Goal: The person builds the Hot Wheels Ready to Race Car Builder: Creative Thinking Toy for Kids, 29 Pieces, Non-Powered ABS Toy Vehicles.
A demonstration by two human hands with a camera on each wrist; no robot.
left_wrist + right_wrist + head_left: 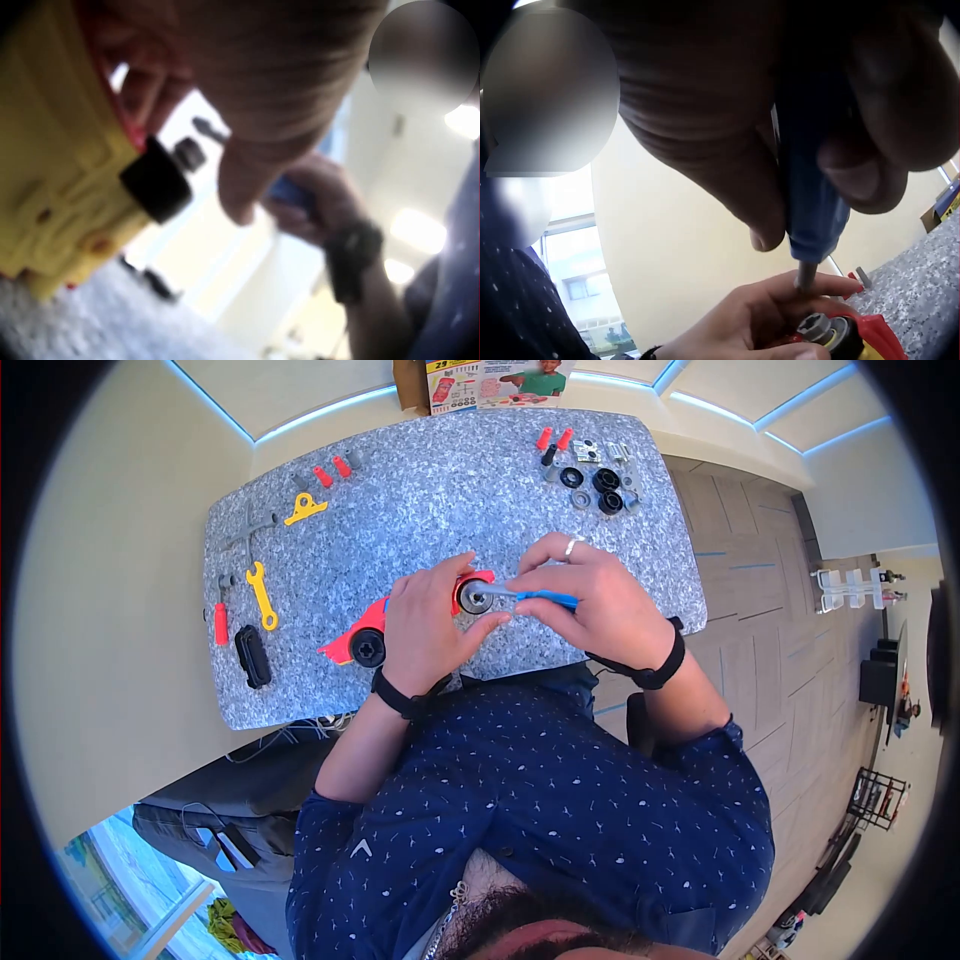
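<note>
A red and yellow toy car (345, 649) is gripped by my left hand (430, 615), which covers its middle. Its black wheels show on either side of that hand; the one on the right (474, 597) has a grey nut (815, 327) at its centre. My right hand (600, 600) holds a blue-handled toy screwdriver (548, 598) by the handle. The screwdriver's grey tip (206, 127) points at the nut, with a small gap between them in the left wrist view. The car's yellow underside (67, 150) faces the left wrist camera.
On the speckled table (400, 500), a yellow wrench (261, 597), a black part (252, 656) and a yellow bracket (305, 508) lie at the left. Loose black wheels (606, 481), with several red and grey pieces around them, lie at the far right. A printed box (500, 382) stands behind.
</note>
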